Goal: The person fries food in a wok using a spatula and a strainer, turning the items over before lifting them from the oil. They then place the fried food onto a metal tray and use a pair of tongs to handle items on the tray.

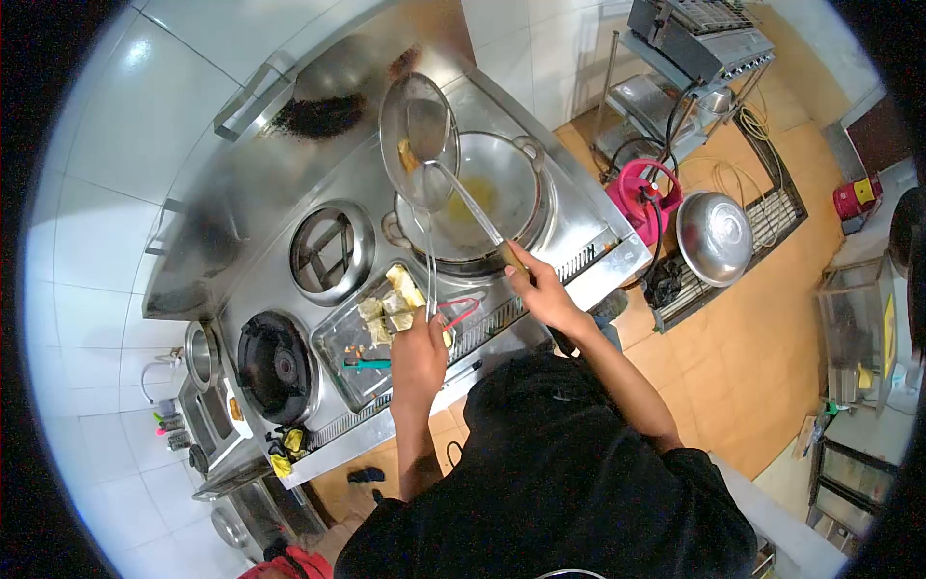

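My left hand (418, 359) is closed round the thin wire handle of a mesh strainer (391, 116), raised above the left part of the wok. A golden-brown piece of food (406, 154) lies in the strainer. My right hand (542, 294) grips the wooden end of a long metal utensil (475, 207); its rounded head overlaps the strainer's lower edge, and I cannot make out its exact kind. Beneath both tools, the two-handled wok (516, 198) holds a little yellowish liquid. Below my left hand is a metal tray (338, 333) with pale food pieces (396, 301).
Left of the wok are a burner ring (362, 246) and a black burner (253, 352). A red-handled tool (463, 317) and a teal-handled one (367, 364) lie at the tray. On the right stand a pink gas cylinder (634, 198) and an upturned metal bowl (714, 236).
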